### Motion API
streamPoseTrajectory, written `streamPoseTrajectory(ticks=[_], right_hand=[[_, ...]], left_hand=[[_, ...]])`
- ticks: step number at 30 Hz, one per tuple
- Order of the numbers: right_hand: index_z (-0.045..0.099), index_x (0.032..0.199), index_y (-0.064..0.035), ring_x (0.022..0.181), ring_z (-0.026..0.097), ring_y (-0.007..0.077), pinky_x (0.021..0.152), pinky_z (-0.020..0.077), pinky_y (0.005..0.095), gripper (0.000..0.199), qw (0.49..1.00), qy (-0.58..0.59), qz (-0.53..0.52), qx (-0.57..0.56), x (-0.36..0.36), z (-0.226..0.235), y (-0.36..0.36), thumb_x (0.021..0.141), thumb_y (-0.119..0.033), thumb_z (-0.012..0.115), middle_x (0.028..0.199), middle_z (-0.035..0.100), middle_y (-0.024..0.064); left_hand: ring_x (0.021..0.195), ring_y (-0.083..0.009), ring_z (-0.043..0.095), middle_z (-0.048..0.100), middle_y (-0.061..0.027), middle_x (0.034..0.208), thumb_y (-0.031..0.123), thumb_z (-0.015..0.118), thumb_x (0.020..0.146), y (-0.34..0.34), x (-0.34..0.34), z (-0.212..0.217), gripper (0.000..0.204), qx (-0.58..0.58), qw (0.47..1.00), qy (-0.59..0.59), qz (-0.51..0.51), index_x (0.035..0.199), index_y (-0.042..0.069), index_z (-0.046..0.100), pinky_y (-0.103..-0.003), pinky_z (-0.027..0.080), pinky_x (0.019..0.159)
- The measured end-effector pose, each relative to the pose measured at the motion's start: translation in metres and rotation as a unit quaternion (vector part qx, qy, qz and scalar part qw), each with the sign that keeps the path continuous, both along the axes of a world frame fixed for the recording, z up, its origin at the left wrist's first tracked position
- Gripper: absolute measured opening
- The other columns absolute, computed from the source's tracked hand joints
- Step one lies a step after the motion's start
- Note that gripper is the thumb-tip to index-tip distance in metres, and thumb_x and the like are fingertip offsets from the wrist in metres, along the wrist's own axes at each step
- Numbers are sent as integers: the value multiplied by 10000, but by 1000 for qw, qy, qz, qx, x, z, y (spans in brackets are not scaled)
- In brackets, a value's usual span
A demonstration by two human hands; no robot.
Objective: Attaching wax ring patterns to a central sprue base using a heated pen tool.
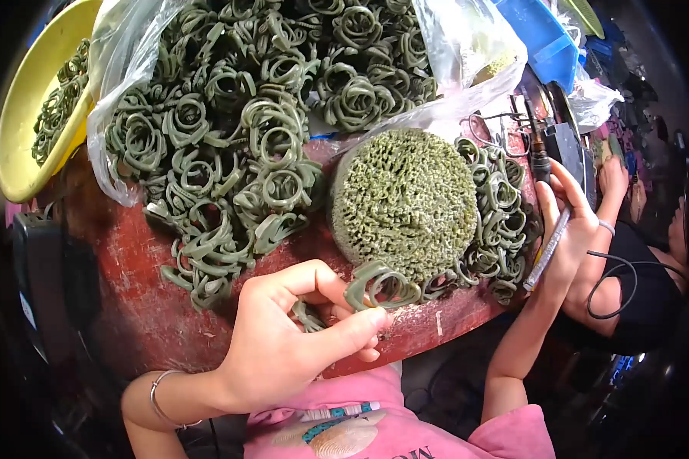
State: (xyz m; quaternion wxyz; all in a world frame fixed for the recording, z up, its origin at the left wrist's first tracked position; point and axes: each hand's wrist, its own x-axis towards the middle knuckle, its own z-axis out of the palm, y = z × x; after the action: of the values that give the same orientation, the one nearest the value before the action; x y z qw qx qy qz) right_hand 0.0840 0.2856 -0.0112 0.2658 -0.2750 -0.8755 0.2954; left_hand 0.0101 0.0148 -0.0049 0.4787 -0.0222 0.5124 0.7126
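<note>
In front of the table's near edge, my left hand (291, 336) pinches a dull green ring (381, 286) between thumb and fingers. Another green piece (308, 315) shows inside its curled fingers. At the right side, my right hand (566, 218) is closed around a slim silver-grey stick-like tool (548, 251). Its fingertips also meet the black handle of a soldering-iron-like pen (541, 157); whether they grip it is hard to tell. Between the hands stands a round, rough-topped green block (406, 203), with several green rings (501, 206) heaped along its right side.
A big heap of green rings (275, 145) covers the red table (138, 283), partly on a clear plastic bag (126, 84). A yellow bowl (23, 161) stands far left, a blue tray (543, 46) at the back right. Another person's hand (612, 180) is at the right.
</note>
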Motion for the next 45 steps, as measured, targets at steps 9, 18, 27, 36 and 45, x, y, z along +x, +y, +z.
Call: streamPoseTrajectory(ticks=[9, 18, 27, 36, 45], right_hand=[[522, 915, 46, 533, 473, 97, 479, 375, 207, 245, 987, 120, 0, -107, 48, 23, -67, 740, -98, 615, 745, 499, 60], [449, 745, -21, 551, 544, 219, 514, 441, 278, 416, 989, -38, 146, 6, 57, -5, -93, 574, -123, 814, 657, 533, 112], [451, 737, -19, 552, 541, 222, 512, 441, 276, 421, 990, -55, 127, 24, 57, -7, -93, 559, -121, 818, 660, 522, 118], [414, 742, -34, 555, 542, 198, 502, 437, 262, 451, 988, -21, 150, -15, 61, -10, -94, 569, -132, 819, 673, 529, 110], [393, 715, -60, 510, 542, 134, 451, 433, 213, 484, 976, 16, 188, -110, 71, -21, -116, 570, -206, 831, 664, 543, 61]], left_hand=[[668, -181, 604, 593, -204, 825, -13, 570, 755, 2, -2, 2, 113, 14, 999, -41, 33, 847, -30, 506, -317, 541, 556], [663, -165, 607, 602, -158, 790, 8, 600, 750, -1, -3, -2, 108, 3, 999, -43, 33, 822, -27, 527, -285, 516, 584], [690, -182, 595, 588, -187, 839, -17, 584, 728, -2, -2, -4, 163, -9, 999, -30, 17, 876, -39, 519, -316, 541, 542], [701, -185, 595, 589, -188, 850, -6, 579, 736, -3, -3, -3, 165, -9, 999, -46, 20, 887, -42, 523, -323, 539, 541], [701, -184, 596, 592, -190, 865, 5, 581, 742, 0, -5, 4, 167, -30, 994, -99, 23, 891, -46, 524, -320, 537, 540]])
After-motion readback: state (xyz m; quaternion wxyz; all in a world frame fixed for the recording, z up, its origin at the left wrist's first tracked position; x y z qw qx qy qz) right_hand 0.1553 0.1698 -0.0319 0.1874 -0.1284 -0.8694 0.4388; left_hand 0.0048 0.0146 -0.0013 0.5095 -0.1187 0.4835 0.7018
